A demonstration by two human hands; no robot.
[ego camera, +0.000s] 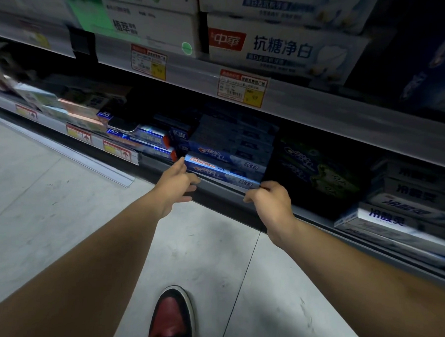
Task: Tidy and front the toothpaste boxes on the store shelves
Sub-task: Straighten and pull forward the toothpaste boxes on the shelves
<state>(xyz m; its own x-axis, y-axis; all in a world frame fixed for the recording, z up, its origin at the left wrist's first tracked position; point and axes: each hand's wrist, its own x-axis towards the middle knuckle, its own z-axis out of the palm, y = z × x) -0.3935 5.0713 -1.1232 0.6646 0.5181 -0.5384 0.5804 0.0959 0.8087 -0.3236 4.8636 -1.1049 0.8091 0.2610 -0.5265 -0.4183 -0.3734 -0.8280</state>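
A stack of blue toothpaste boxes (229,153) lies flat on the lower shelf (223,190). The lowest blue toothpaste box (223,172) sits at the shelf's front edge. My left hand (177,184) reaches to its left end, the fingers fairly straight and the thumb tip touching the box's corner. My right hand (268,199) is at the box's right end, its fingers curled against the front corner. What the fingertips do there is hidden behind the knuckles.
Dark green toothpaste boxes (315,170) stand right of the blue stack, then white boxes (392,216). More blue boxes (146,139) lie to the left with a dark phone-like object (122,124) on top. White cartons (280,48) fill the upper shelf. My shoe (173,316) is on the grey floor.
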